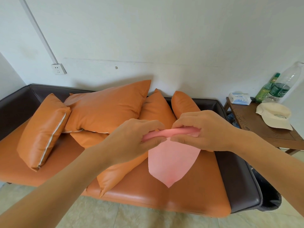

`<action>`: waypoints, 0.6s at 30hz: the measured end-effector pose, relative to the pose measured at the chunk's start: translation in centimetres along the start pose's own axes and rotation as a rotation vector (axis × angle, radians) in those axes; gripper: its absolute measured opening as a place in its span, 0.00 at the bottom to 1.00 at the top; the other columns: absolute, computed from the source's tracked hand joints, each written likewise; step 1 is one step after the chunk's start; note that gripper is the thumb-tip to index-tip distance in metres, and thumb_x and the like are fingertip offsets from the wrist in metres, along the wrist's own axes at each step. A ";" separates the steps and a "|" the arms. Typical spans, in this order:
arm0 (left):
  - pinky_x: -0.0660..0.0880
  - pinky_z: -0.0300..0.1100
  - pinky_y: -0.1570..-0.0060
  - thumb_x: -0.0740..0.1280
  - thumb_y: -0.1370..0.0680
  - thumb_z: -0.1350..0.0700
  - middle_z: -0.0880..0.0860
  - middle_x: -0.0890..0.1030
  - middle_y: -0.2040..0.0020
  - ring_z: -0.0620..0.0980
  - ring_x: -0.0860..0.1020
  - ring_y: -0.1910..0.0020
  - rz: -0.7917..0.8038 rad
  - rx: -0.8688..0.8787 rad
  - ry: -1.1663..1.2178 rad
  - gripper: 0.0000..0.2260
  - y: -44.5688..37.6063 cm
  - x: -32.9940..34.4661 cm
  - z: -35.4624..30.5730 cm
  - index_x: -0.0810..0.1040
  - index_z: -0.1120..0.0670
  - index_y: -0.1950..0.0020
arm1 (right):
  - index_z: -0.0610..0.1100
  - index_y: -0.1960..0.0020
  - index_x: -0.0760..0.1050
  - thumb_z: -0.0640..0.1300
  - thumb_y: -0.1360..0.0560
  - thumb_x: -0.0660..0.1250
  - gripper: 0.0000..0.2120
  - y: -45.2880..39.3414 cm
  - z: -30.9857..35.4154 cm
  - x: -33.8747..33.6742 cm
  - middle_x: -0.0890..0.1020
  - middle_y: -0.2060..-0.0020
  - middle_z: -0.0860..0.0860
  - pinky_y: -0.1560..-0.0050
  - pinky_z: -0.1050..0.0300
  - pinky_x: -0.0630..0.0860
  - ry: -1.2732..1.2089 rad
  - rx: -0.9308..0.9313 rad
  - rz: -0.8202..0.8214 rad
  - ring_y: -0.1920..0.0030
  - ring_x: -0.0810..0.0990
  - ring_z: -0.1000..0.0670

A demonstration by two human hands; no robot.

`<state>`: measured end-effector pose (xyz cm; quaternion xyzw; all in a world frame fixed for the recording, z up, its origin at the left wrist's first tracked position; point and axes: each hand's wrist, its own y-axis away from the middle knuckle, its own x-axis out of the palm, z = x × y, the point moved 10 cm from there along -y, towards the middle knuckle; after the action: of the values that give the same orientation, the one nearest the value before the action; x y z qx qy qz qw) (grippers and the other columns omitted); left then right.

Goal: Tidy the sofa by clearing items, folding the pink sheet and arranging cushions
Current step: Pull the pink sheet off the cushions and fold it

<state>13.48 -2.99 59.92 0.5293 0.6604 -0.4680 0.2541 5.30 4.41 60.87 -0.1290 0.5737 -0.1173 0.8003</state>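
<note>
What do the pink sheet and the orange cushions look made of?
Pink sheet: thin, matte, likely non-woven fabric or soft paper; it hangs limp with clean-cut edges. Orange cushions: probably faux leather, smooth with a soft sheen, stitched seams and a visible zipper.

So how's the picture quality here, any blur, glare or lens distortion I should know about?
Head view: soft, even daylight. Wide-angle bending curves the wall conduit and bows the sofa edges. The left hand and right hand look slightly motion-softened where they pinch the pink sheet. Mild sheen on the seat front and the cushions; faint shadows behind them on the wall.
</note>
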 end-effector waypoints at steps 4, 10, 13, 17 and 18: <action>0.70 0.42 0.67 0.67 0.24 0.47 0.44 0.79 0.60 0.45 0.74 0.65 -0.029 -0.022 0.039 0.09 0.0 -0.4 0.1 0.79 0.49 0.47 | 0.50 0.51 0.81 0.61 0.24 0.60 0.18 -0.1 0.4 0.0 0.76 0.64 0.63 0.64 0.64 0.69 -0.006 -0.026 -0.021 0.65 0.73 0.59; 0.65 0.34 0.72 0.67 0.24 0.45 0.44 0.78 0.63 0.46 0.72 0.70 0.044 -0.051 0.023 0.11 0.3 -0.3 0.4 0.75 0.44 0.43 | 0.47 0.52 0.80 0.56 0.24 0.65 0.13 0.1 0.7 -0.3 0.77 0.62 0.59 0.68 0.61 0.69 0.001 -0.074 -0.102 0.66 0.72 0.57; 0.62 0.32 0.73 0.63 0.22 0.44 0.45 0.77 0.68 0.47 0.71 0.72 0.083 -0.040 -0.013 0.12 0.5 0.1 0.5 0.75 0.43 0.40 | 0.47 0.52 0.79 0.55 0.25 0.66 0.12 0.2 0.8 -0.5 0.78 0.62 0.58 0.68 0.58 0.71 0.032 -0.098 -0.127 0.65 0.73 0.57; 0.68 0.38 0.71 0.63 0.21 0.48 0.43 0.78 0.65 0.44 0.72 0.70 0.017 0.006 -0.018 0.11 0.5 -0.3 0.0 0.78 0.49 0.41 | 0.49 0.49 0.80 0.59 0.26 0.65 0.15 0.2 0.5 -0.5 0.79 0.59 0.60 0.64 0.57 0.74 0.004 -0.039 -0.098 0.62 0.75 0.58; 0.70 0.42 0.68 0.62 0.21 0.48 0.44 0.79 0.61 0.45 0.74 0.67 -0.002 0.010 -0.012 0.11 0.5 -0.4 0.0 0.78 0.49 0.42 | 0.50 0.48 0.80 0.61 0.26 0.63 0.18 0.2 0.3 -0.5 0.80 0.59 0.61 0.64 0.57 0.74 0.008 -0.016 -0.084 0.61 0.76 0.59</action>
<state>14.08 -3.16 60.09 0.5270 0.6572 -0.4747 0.2549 5.43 4.78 61.32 -0.1589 0.5718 -0.1465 0.7914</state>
